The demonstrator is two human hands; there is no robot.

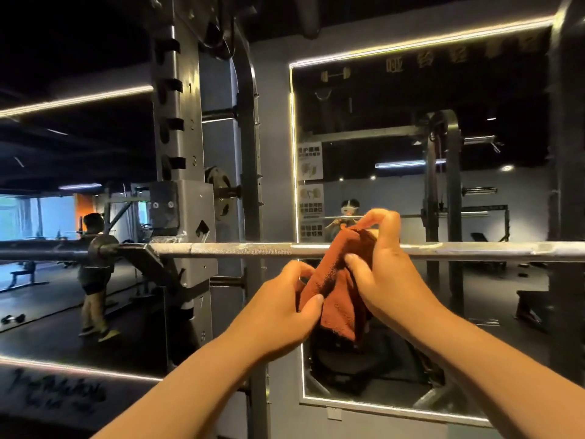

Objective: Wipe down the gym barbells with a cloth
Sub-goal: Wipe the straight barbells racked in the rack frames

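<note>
Both forearms reach up from the near edge towards the barbell [221, 249], which runs level across the view from left to right. My left hand [278, 308] sits lower and nearer, just below the bar, its fingers curled in and its thumb pinching the lower left edge of the rust-orange cloth [338, 289]. My right hand [389, 274] is higher, with the thumb pressed on the cloth's front and the fingers hooked over its top fold above the bar. The cloth crosses the bar between my hands and hides that stretch of it; whether it wraps round the bar or only hangs in front I cannot tell. My right fingertips are tucked out of sight behind the fold. The bar's right end is cut off at the frame edge, and its left end fades into the dark beyond the rack [190, 153] that carries it.
</note>
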